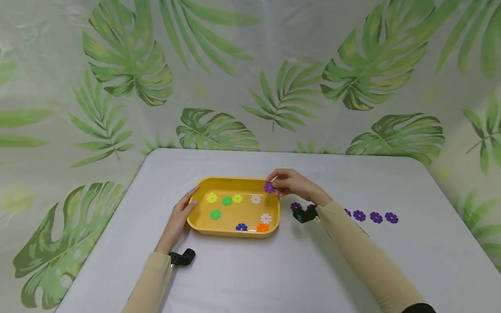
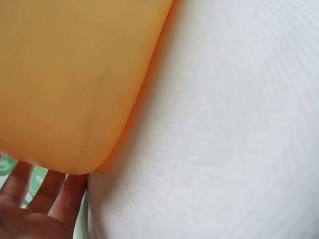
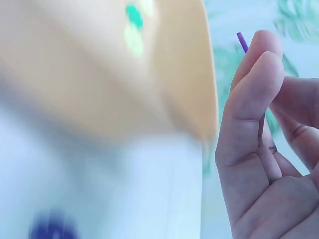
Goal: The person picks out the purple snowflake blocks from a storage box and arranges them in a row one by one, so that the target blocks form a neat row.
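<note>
My right hand (image 1: 291, 182) pinches a purple snowflake disc (image 1: 269, 187) between thumb and fingertips, above the right rim of a yellow tray (image 1: 235, 234). Only the thin edge of that disc (image 3: 242, 42) shows beyond the fingertips in the right wrist view. My left hand (image 1: 181, 213) holds the tray's left end, thumb at the rim and fingers against the outer wall. Inside the tray lie yellow discs (image 1: 212, 198), green discs (image 1: 215, 214), white discs (image 1: 265, 218), a blue disc (image 1: 241, 227) and an orange disc (image 1: 262, 227).
On the white-covered table (image 1: 242, 269), several purple discs (image 1: 359, 215) lie in a row right of the tray, partly hidden by my right forearm and the wrist camera (image 1: 305, 214). Behind the table hangs a leaf-patterned cloth (image 1: 282, 100).
</note>
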Demonstrator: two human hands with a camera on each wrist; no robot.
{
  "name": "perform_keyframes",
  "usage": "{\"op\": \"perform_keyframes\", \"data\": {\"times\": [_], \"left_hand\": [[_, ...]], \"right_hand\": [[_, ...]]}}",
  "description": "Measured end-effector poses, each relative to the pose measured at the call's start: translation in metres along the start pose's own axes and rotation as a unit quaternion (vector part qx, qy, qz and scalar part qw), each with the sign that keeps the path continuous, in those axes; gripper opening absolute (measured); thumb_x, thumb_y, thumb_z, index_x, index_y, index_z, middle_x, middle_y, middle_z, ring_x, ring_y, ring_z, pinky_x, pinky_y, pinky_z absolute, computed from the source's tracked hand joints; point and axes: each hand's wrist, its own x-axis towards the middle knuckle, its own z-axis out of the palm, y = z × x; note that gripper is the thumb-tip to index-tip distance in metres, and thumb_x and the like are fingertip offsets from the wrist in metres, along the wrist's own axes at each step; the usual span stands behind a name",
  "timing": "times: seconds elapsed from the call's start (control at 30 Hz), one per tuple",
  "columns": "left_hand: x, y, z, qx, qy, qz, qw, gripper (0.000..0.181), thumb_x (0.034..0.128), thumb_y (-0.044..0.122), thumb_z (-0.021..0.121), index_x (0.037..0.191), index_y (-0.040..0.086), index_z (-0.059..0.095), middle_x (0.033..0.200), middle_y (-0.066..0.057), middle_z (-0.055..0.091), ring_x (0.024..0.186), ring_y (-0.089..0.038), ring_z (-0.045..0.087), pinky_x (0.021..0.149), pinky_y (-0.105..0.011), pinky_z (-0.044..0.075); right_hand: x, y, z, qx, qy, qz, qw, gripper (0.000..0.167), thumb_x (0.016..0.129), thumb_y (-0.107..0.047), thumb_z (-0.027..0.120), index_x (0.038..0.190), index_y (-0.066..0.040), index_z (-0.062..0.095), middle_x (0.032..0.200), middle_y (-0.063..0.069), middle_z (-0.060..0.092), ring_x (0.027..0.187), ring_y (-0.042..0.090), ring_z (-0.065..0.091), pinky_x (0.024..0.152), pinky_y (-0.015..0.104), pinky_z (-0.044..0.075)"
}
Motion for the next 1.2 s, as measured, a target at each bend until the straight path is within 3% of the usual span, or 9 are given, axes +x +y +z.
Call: {"op": "perform_keyframes", "data": {"times": [0.17, 0.4, 0.57, 0.67, 0.8, 0.97, 1.03, 1.2], "left_hand": [[-0.004, 0.004, 0.0, 0.0, 0.002, -0.009, 1.0, 0.047, 0.1028, 0.012, 0.043, 0.149, 0.009, 0.034, 0.155, -0.008, 0.024, 0.142, -0.024, 0.018, 0.115, -0.042, 0.019], [-0.006, 0.007, -0.001, 0.005, -0.001, -0.015, 0.9999, 0.048, 0.1031, 0.013, 0.042, 0.15, 0.01, 0.032, 0.156, -0.007, 0.023, 0.142, -0.024, 0.02, 0.113, -0.036, 0.024], [-0.007, 0.008, -0.002, 0.009, -0.002, -0.013, 0.9999, 0.048, 0.1032, 0.012, 0.041, 0.15, 0.009, 0.032, 0.156, -0.008, 0.022, 0.142, -0.025, 0.019, 0.111, -0.029, 0.026], [-0.008, 0.008, -0.003, 0.011, -0.001, -0.012, 0.9999, 0.048, 0.1032, 0.011, 0.041, 0.15, 0.008, 0.031, 0.156, -0.008, 0.022, 0.142, -0.025, 0.019, 0.111, -0.029, 0.027], [-0.009, 0.008, -0.004, 0.013, 0.003, -0.015, 0.9998, 0.048, 0.1033, 0.012, 0.041, 0.15, 0.008, 0.032, 0.156, -0.007, 0.023, 0.142, -0.024, 0.019, 0.11, -0.025, 0.027], [-0.009, 0.007, -0.004, 0.012, 0.002, -0.014, 0.9998, 0.048, 0.1032, 0.011, 0.041, 0.15, 0.008, 0.032, 0.156, -0.008, 0.023, 0.142, -0.024, 0.019, 0.105, -0.016, 0.03], [-0.009, 0.006, -0.005, 0.011, 0.002, -0.011, 0.9999, 0.048, 0.1031, 0.01, 0.041, 0.15, 0.008, 0.032, 0.156, -0.009, 0.023, 0.142, -0.024, 0.019, 0.103, -0.013, 0.03], [-0.003, -0.006, -0.009, 0.003, 0.005, -0.008, 0.9999, 0.047, 0.1031, 0.011, 0.042, 0.15, 0.01, 0.033, 0.156, -0.007, 0.023, 0.142, -0.022, 0.02, 0.105, -0.015, 0.03]], "right_hand": [[-0.048, 0.03, -0.052, -0.005, 0.032, 0.014, 0.9994, 0.03, 0.1, -0.012, 0.048, 0.123, 0.007, 0.051, 0.092, 0.011, 0.057, 0.075, 0.018, 0.059, 0.077, 0.034, 0.056], [-0.129, 0.075, -0.118, 0.004, 0.094, 0.033, 0.995, 0.037, 0.102, -0.016, 0.047, 0.127, 0.011, 0.044, 0.09, 0.009, 0.057, 0.077, 0.019, 0.059, 0.072, 0.029, 0.055], [-0.179, 0.109, -0.156, 0.029, 0.143, 0.046, 0.9882, 0.022, 0.102, -0.014, 0.046, 0.118, -0.006, 0.059, 0.092, 0.004, 0.059, 0.077, 0.016, 0.06, 0.07, 0.026, 0.055], [-0.203, 0.127, -0.173, 0.07, 0.157, 0.036, 0.9844, 0.024, 0.101, -0.008, 0.046, 0.108, -0.017, 0.067, 0.093, -0.001, 0.062, 0.077, 0.014, 0.062, 0.07, 0.025, 0.056], [-0.225, 0.146, -0.185, 0.115, 0.166, 0.021, 0.9791, 0.031, 0.1, -0.002, 0.045, 0.103, -0.018, 0.071, 0.094, -0.002, 0.065, 0.076, 0.013, 0.064, 0.069, 0.025, 0.056], [-0.242, 0.162, -0.192, 0.128, 0.187, 0.024, 0.9737, 0.036, 0.098, 0.004, 0.044, 0.098, -0.018, 0.072, 0.092, -0.004, 0.066, 0.075, 0.012, 0.065, 0.066, 0.023, 0.056], [-0.245, 0.166, -0.192, 0.114, 0.198, 0.033, 0.9729, 0.037, 0.098, 0.004, 0.044, 0.096, -0.019, 0.073, 0.09, -0.003, 0.066, 0.074, 0.012, 0.066, 0.064, 0.023, 0.056], [-0.244, 0.172, -0.191, 0.019, 0.234, 0.068, 0.9698, 0.03, 0.099, -0.004, 0.047, 0.094, -0.023, 0.07, 0.086, -0.004, 0.066, 0.072, 0.012, 0.068, 0.062, 0.023, 0.056]]}}
